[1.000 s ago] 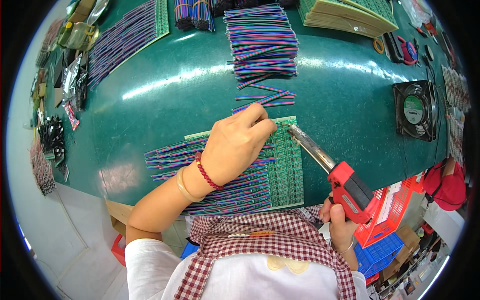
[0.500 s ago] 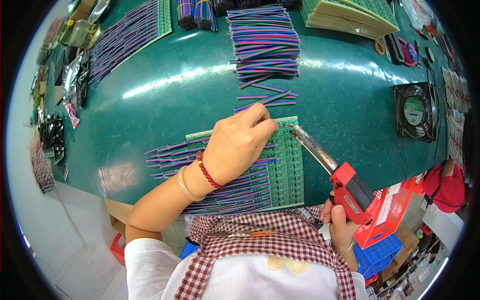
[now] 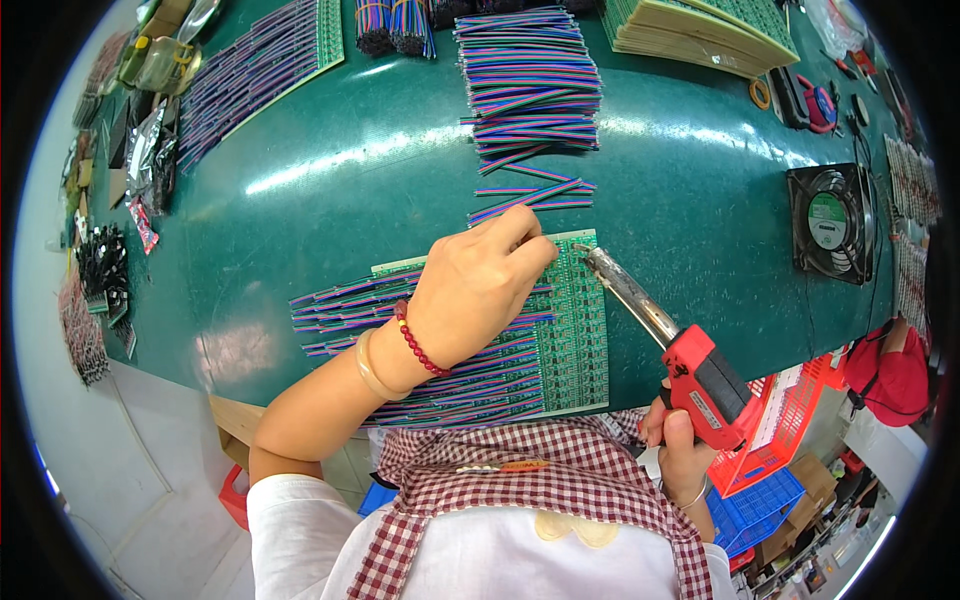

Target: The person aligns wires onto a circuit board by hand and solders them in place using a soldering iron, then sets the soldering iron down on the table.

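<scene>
Apparently mid-soldering: board [image 3: 575, 340] right of frame centre, right hand [image 3: 682, 452] grips iron [image 3: 690, 360], left hand [image 3: 480, 275] pinched narrow over board, can't tell on what. Next move likely needs both steady.

In the right hand [image 3: 682, 448], the soldering iron [image 3: 668, 338] has a plastic handle [image 3: 705, 385] and a metal barrel [image 3: 630, 296], shiny near the handle, stained toward its far end. Smooth plastic-coated wires [image 3: 480, 387] lie under the left hand [image 3: 483, 275]; the desk [image 3: 700, 200] beyond is glossy.
</scene>
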A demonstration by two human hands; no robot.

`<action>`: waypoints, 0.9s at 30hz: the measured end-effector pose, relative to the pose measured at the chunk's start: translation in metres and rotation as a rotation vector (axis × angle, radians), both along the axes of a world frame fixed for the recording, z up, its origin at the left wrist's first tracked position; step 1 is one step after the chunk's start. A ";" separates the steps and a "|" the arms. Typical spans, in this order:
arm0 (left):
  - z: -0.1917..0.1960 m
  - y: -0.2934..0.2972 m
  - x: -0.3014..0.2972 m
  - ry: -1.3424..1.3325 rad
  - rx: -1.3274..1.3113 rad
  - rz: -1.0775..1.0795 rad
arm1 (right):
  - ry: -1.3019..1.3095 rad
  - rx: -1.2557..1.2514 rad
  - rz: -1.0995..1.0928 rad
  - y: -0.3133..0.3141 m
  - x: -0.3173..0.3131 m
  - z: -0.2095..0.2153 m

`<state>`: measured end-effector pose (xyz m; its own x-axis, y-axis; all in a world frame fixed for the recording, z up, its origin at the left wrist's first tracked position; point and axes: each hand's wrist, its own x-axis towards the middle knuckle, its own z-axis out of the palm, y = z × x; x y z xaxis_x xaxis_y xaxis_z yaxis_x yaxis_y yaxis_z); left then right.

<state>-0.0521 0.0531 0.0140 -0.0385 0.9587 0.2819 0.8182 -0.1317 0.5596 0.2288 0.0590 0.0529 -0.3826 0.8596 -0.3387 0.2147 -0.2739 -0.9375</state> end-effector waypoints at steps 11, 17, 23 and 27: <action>0.000 0.000 0.001 0.033 0.024 -0.003 | 0.026 -0.017 0.023 -0.003 0.009 -0.005; 0.000 0.000 0.002 0.043 0.024 -0.010 | 0.074 -0.039 -0.012 -0.004 0.008 -0.004; 0.005 -0.001 0.003 0.089 0.022 -0.015 | 0.096 -0.056 -0.025 -0.005 0.004 -0.002; 0.027 -0.004 0.002 0.263 -0.059 -0.013 | 0.146 -0.027 -0.038 -0.006 0.007 -0.006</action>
<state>-0.0498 0.0493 0.0411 0.0410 0.9737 0.2240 0.9350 -0.1164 0.3350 0.2355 0.0532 0.0471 -0.3971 0.8656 -0.3051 0.0662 -0.3045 -0.9502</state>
